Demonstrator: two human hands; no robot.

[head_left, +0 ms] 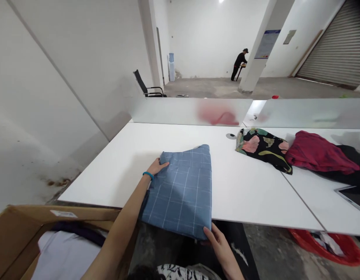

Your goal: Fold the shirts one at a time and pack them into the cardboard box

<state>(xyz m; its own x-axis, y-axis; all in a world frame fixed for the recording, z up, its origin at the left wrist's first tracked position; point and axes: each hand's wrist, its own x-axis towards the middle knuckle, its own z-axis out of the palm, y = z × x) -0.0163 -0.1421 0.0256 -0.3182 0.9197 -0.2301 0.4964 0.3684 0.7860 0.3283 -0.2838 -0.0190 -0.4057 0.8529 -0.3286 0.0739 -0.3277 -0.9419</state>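
Note:
A blue garment with a white check pattern [184, 190] lies folded into a rough rectangle on the white table, its near end reaching over the front edge. My left hand [158, 167], with a teal band at the wrist, grips its upper left edge, thumb on top and fingers behind. At the lower right corner my right hand [216, 239] pinches the cloth between thumb and fingers, the fingers partly hidden underneath. The cloth's far right corner rises to a small point.
On the white table [255, 194], a black floral garment [263, 147] and a dark red garment [320, 153] lie at the right, near a tablet-like device [352, 196]. A cardboard box [19, 229] with clothes stands lower left; a red basket [347, 252] sits lower right. Far off, a person [239, 64] stands.

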